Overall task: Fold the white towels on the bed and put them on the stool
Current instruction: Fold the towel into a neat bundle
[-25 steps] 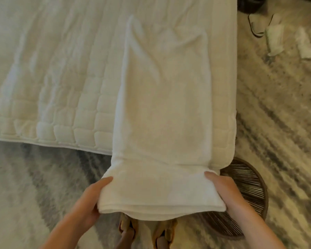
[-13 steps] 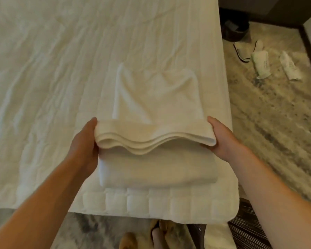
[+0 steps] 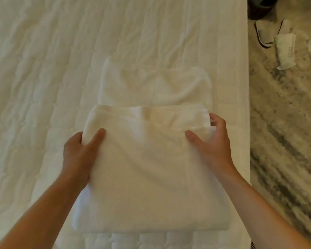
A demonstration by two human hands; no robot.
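Observation:
A white towel lies on the bed near its right edge, its near part doubled over the far part, which still shows beyond the fold. My left hand grips the folded layer's left edge, thumb on top and fingers tucked under. My right hand holds the right edge near the far corner, thumb pressed on top and fingers curled round the side. The stool is out of view.
The bed's right edge runs down the frame, with a mottled grey carpet beyond it. A slipper and two wrapped white items lie on the floor at the upper right.
Both hands have carried the towel's near end up from below the bed's foot and laid it forward over the far part. The view has moved in over the bed.

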